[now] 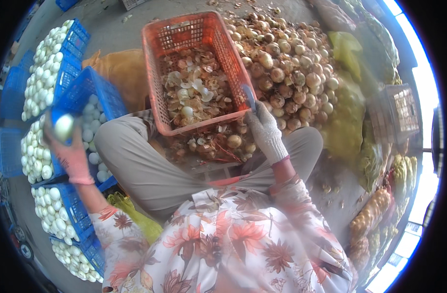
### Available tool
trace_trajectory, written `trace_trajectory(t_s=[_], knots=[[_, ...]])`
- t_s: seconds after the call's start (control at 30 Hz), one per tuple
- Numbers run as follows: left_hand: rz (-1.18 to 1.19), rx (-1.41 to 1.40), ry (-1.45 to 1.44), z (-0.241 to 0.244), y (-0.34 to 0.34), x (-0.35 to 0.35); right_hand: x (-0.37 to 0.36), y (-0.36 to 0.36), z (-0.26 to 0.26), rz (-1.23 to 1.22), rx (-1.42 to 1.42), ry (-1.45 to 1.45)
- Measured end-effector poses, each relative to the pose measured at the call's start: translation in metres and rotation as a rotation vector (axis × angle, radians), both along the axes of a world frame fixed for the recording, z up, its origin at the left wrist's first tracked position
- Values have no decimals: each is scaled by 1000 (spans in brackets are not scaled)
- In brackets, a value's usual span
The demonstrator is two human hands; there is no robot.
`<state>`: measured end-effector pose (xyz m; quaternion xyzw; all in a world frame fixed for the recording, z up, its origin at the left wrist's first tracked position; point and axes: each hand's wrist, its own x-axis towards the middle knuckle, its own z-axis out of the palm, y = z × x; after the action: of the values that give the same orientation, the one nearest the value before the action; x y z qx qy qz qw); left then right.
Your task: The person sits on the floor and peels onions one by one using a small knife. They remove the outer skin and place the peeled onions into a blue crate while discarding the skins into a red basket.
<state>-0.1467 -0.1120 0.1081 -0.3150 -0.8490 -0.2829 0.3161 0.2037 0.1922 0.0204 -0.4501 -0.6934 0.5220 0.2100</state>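
My left hand (68,152), in a pink glove and blurred, holds a peeled white onion (64,127) over the near-left side of a blue plastic crate (112,91) that has peeled onions in it. My right hand (263,128), in a whitish knit glove, is closed around a tool with a curved, bluish blade or handle (249,96); its exact kind cannot be told. That hand is at the near right corner of a red plastic crate (205,125). Onion skins (199,77) and a pale onion (187,111) lie inside the red crate.
Unpeeled onions (296,73) form a large heap right of the red crate. Blue crates (71,47) full of peeled onions line the left. An orange sack (123,69) lies behind the open blue crate. Filled mesh sacks (342,117) and a pale crate (393,113) stand at the right.
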Motion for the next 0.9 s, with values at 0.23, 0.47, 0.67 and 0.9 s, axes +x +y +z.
trace_trajectory(t_s=[0.23,0.47,0.67,0.9], knots=[[-500,-52,-519,-33,70,50,-17,-19,-21,-62,-851,305],[-596,-1067,-563,-99,163,109,-4,-32,-60,46,-674,22],[-611,-1466,-481,-168,173,113,2,-28,-65,-61,-843,157],[-688,-1433,-325,-156,162,111,32,-3,-69,-348,-492,108]])
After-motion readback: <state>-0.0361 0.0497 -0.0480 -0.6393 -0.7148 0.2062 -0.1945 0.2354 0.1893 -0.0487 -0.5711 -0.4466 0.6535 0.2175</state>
